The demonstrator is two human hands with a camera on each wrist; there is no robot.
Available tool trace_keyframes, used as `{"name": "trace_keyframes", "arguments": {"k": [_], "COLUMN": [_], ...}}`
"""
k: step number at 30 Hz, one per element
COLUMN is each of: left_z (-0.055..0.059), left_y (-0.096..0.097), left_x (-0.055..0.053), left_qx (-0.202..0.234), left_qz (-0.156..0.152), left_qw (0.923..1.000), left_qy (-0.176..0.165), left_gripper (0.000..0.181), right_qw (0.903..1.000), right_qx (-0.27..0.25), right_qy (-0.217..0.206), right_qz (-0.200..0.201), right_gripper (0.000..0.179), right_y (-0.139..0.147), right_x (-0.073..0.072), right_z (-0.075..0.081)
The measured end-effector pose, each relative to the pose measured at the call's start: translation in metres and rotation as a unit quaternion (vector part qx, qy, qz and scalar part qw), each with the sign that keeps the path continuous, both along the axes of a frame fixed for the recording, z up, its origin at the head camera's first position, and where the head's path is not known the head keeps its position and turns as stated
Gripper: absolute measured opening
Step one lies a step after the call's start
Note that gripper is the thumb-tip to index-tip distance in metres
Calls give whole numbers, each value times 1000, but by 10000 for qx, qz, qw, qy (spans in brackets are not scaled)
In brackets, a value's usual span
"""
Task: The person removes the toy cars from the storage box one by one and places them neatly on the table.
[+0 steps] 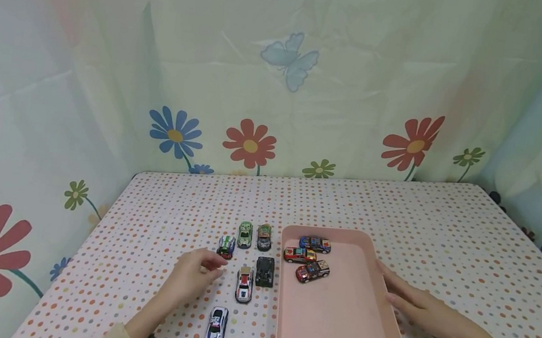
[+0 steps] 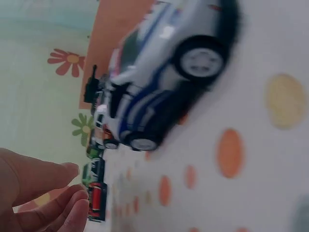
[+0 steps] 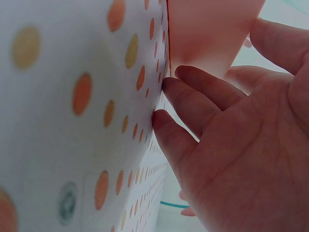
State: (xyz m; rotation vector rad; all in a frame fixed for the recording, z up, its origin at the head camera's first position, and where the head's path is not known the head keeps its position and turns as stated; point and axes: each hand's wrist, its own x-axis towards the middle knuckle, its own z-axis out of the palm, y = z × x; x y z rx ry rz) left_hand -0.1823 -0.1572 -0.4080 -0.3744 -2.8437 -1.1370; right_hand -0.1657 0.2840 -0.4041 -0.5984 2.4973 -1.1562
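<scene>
My left hand point(image 1: 193, 275) reaches over the table with fingers loosely bent, holding nothing. Its fingertips are beside a green, white and blue toy car point(image 1: 226, 247); whether they touch it I cannot tell. In the left wrist view, a gap shows between thumb and fingers, near a red-backed car point(image 2: 97, 202). Against the long right side of a pink tray point(image 1: 332, 328) rests my right hand point(image 1: 430, 312), its fingers fairly straight. Inside the tray, at the far left, are a blue car point(image 1: 314, 244), a red-yellow car point(image 1: 300, 255) and a dark red car point(image 1: 312, 271).
Left of the tray stand a green car point(image 1: 245, 234), a dark patterned car point(image 1: 263, 237), a black car point(image 1: 264, 271) and a white-red car point(image 1: 244, 285). A white-blue car point(image 1: 215, 329) is nearest me. A dotted cloth point(image 1: 160, 217) covers the table; a flowered curtain hangs behind.
</scene>
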Motion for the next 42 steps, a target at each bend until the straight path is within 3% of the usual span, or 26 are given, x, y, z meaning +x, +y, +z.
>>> {"name": "trace_keyframes", "arguments": {"k": [7, 12, 16, 21, 25, 33, 38, 42], "left_z": [22, 39, 55, 69, 73, 78, 74, 66], "left_y": [13, 31, 52, 79, 98, 128, 142, 150], "left_x": [-8, -16, -22, -31, -40, -52, -60, -68], "left_qx": [66, 155, 178, 147, 93, 11, -329, -725], "left_qz": [-265, -690, -1032, -1243, -1485, -2035, -2160, -2396], "left_qw": [9990, 9965, 9937, 9918, 9888, 9780, 9740, 9654], "left_qy": [357, 452, 411, 252, 137, -468, -606, -736], "left_gripper": [14, 14, 15, 17, 17, 25, 33, 39], "right_qw": [10000, 10000, 10000, 10000, 10000, 9999, 10000, 10000], "right_qx": [-42, -31, -14, 38, 45, -96, -14, 14], "right_qy": [35, 9, 2, 12, -29, -10, 18, -20], "right_qz": [50, 48, 41, 5, -21, 57, 27, 1], "right_gripper": [60, 61, 61, 62, 62, 61, 61, 62], "right_y": [2, 2, 2, 1, 0, 0, 0, 0], "right_x": [0, 0, 0, 0, -1, -1, 0, 1], "right_z": [-1, -1, -1, 0, 0, -1, 0, 0]}}
